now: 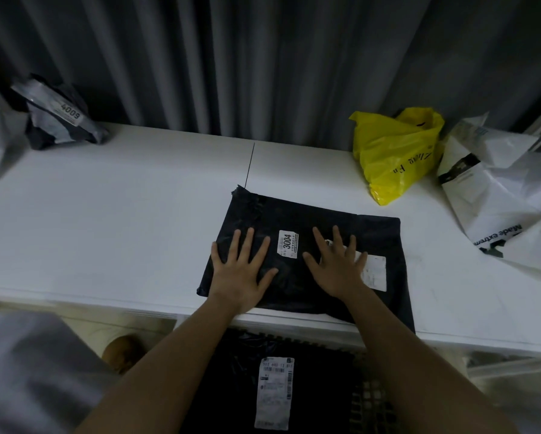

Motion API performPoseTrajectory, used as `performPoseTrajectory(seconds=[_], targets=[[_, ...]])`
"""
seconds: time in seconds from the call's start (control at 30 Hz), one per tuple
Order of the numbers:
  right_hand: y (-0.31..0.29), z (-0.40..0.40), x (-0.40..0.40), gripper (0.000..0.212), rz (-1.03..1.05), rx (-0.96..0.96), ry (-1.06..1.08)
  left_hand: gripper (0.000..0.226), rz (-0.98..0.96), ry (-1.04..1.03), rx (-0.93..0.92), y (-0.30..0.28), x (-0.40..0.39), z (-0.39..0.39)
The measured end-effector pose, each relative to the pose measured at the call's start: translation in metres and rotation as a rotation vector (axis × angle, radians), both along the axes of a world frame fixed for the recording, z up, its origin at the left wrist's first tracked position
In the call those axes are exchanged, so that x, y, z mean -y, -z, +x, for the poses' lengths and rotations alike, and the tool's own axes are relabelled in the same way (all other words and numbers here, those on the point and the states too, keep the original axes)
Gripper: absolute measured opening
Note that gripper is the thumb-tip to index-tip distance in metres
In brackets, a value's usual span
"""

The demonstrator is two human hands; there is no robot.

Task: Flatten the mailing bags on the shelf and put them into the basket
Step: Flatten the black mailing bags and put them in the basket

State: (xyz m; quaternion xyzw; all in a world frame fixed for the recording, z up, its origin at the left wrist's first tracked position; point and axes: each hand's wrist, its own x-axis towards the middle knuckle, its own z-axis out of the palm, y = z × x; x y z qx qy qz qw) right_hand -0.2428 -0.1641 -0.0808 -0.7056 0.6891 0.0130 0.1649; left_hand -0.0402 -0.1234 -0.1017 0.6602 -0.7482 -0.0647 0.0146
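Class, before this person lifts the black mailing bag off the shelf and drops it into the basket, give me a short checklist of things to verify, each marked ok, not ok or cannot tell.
1. Black mailing bag lies flat on the shelf: ok.
2. Left hand and right hand press it with spread fingers: ok.
3. Either hand grips the bag for lifting: not ok.
4. Basket sits below the shelf edge, within reach: ok.
5. Room left in the basket: cannot tell.
6. Other bags flattened, such as the yellow bag: not ok.
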Motion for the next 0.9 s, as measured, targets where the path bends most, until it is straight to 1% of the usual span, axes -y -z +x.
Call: performPoseTrajectory(seconds=[0.13,0.23,0.3,0.43,0.57,0.67,0.77,0.83,0.9], targets=[[-0.009,0.010,-0.020,0.064,-0.135,-0.003,-0.167,0.088,-0.002,0.004,-0.009,0.000,0.001,0.001],[0.003,0.016,-0.038,0.075,-0.168,-0.048,-0.260,0.086,-0.005,0.007,-0.013,0.000,-0.002,0.000],[0.013,0.014,-0.040,0.080,-0.176,-0.038,-0.240,0.085,-0.013,0.001,-0.006,0.001,-0.001,0.000],[0.026,0.015,-0.040,0.076,-0.226,-0.046,-0.223,0.086,-0.011,-0.002,0.007,0.001,0.000,0.002],[0.023,0.016,-0.039,0.076,-0.231,-0.052,-0.227,0.087,0.000,0.002,0.014,0.001,0.001,0.004],[0.022,0.013,-0.039,0.077,-0.205,-0.065,-0.250,0.089,0.002,0.006,0.003,0.001,0.002,0.003],[0.020,0.007,-0.039,0.077,-0.221,-0.053,-0.292,0.093,0.024,0.011,-0.021,-0.002,0.003,0.004],[0.014,0.003,-0.041,0.075,-0.207,-0.065,-0.330,0.096,0.054,0.010,-0.012,-0.004,0.003,0.005],[0.009,-0.003,-0.043,0.067,-0.254,-0.118,-0.343,0.097,0.104,0.006,-0.010,-0.011,0.004,0.004]])
